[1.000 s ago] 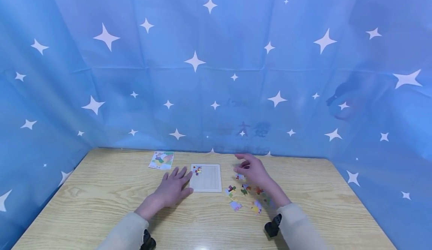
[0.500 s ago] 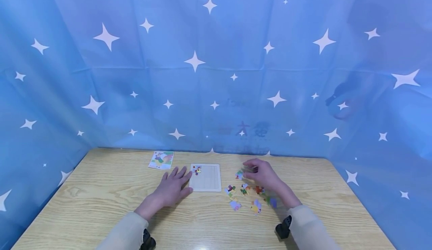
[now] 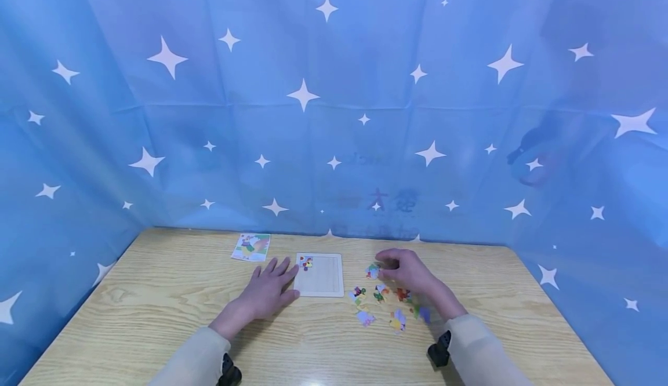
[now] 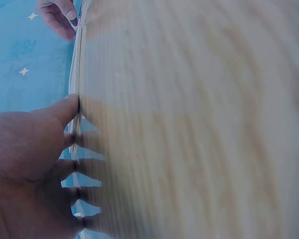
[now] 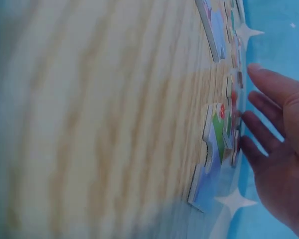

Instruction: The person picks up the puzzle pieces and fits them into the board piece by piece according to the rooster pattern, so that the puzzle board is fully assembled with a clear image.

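Note:
In the head view my left hand lies on the table with spread fingers, its fingertips and thumb at the left edge of a white puzzle tray. A few joined puzzle pieces fill the tray's far left corner. My right hand is low at the far end of the loose pieces, fingertips right at a green and lilac puzzle piece that lies flat. The right wrist view shows this hand's thumb and fingers apart, loosely bent, with nothing pinched between them.
Several loose puzzle pieces are scattered right of the tray, below my right hand. A square picture card lies at the back left of the wooden table. A blue star-patterned curtain hangs behind.
My right hand has moved right and a little nearer, off the top of the far puzzle piece to its right side. The left hand and the tray have stayed put.

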The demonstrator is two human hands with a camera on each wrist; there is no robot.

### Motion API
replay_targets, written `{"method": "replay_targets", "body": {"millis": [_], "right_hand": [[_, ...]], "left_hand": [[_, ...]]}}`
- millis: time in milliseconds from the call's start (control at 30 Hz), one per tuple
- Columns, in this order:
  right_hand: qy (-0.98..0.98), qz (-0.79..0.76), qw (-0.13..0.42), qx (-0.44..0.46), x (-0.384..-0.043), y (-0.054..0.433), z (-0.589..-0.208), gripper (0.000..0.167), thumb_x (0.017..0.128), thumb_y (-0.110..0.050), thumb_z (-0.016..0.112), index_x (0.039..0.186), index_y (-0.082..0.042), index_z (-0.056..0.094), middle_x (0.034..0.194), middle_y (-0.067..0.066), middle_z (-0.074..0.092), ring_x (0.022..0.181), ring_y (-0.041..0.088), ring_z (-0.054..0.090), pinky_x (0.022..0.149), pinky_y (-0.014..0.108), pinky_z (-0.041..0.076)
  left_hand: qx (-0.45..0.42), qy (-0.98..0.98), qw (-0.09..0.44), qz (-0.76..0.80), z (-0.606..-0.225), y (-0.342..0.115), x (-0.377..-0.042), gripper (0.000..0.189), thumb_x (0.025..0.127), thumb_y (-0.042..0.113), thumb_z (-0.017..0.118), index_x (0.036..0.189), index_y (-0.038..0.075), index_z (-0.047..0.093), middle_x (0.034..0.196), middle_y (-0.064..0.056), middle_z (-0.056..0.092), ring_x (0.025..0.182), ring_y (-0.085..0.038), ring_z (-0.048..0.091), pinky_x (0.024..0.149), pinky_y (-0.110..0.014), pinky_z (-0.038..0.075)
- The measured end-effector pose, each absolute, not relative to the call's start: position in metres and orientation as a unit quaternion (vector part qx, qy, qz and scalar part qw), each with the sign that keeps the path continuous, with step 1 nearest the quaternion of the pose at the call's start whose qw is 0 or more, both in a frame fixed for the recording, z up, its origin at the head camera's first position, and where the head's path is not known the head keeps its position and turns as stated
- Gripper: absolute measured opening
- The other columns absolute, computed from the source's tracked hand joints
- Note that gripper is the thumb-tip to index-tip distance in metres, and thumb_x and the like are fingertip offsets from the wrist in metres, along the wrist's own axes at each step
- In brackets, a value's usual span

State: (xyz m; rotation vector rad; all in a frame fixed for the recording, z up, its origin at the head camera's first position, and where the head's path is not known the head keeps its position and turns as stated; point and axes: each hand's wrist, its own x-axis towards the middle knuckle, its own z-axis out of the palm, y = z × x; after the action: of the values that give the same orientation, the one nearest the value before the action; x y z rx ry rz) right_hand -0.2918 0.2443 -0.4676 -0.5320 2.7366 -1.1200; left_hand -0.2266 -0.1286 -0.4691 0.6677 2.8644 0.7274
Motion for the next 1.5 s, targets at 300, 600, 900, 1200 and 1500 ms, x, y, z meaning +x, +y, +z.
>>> {"method": "replay_targets", "body": {"millis": [300, 600, 900, 1200, 1500], "right_hand": [[0.890, -0.377, 0.114, -0.228, -0.295, 0.243, -0.466, 0.043, 0.094, -0.019, 0.078, 0.134, -0.007, 0.068, 0.147, 0.018, 0.053, 0.138, 0.042, 0.046, 0.107, 0.057, 0.043], [0.893, -0.363, 0.108, -0.245, -0.300, 0.244, -0.472, 0.038, 0.096, -0.021, 0.076, 0.130, -0.007, 0.070, 0.144, 0.016, 0.053, 0.136, 0.043, 0.044, 0.106, 0.058, 0.042], [0.891, -0.385, 0.113, -0.215, -0.297, 0.242, -0.471, 0.040, 0.094, -0.020, 0.078, 0.130, -0.004, 0.069, 0.146, 0.013, 0.051, 0.140, 0.041, 0.040, 0.109, 0.057, 0.040], [0.902, -0.381, 0.090, -0.184, -0.296, 0.236, -0.473, 0.032, 0.092, -0.017, 0.080, 0.122, -0.007, 0.074, 0.141, 0.011, 0.055, 0.135, 0.039, 0.046, 0.108, 0.056, 0.042], [0.904, -0.376, 0.083, -0.183, -0.299, 0.235, -0.474, 0.026, 0.090, -0.017, 0.082, 0.115, -0.010, 0.075, 0.139, 0.010, 0.056, 0.135, 0.040, 0.045, 0.108, 0.057, 0.041]], "left_hand": [[0.219, 0.944, 0.057, 0.241, -0.467, -0.127, -0.225, 0.062, 0.105, 0.034, 0.060, 0.155, 0.001, 0.044, 0.161, -0.025, 0.033, 0.148, -0.052, 0.022, 0.113, -0.073, 0.017], [0.219, 0.944, 0.059, 0.241, -0.469, -0.126, -0.225, 0.062, 0.105, 0.034, 0.059, 0.155, 0.001, 0.044, 0.161, -0.025, 0.033, 0.149, -0.052, 0.022, 0.113, -0.073, 0.017], [0.220, 0.945, 0.056, 0.237, -0.467, -0.127, -0.225, 0.061, 0.105, 0.035, 0.059, 0.154, 0.001, 0.044, 0.161, -0.025, 0.033, 0.148, -0.052, 0.023, 0.113, -0.073, 0.018], [0.237, 0.939, 0.048, 0.243, -0.473, -0.129, -0.227, 0.061, 0.106, 0.032, 0.058, 0.154, -0.001, 0.043, 0.160, -0.030, 0.032, 0.147, -0.056, 0.022, 0.111, -0.076, 0.016], [0.232, 0.942, 0.050, 0.239, -0.472, -0.128, -0.227, 0.061, 0.106, 0.033, 0.058, 0.155, 0.000, 0.043, 0.160, -0.028, 0.032, 0.147, -0.054, 0.022, 0.112, -0.075, 0.016]]}}
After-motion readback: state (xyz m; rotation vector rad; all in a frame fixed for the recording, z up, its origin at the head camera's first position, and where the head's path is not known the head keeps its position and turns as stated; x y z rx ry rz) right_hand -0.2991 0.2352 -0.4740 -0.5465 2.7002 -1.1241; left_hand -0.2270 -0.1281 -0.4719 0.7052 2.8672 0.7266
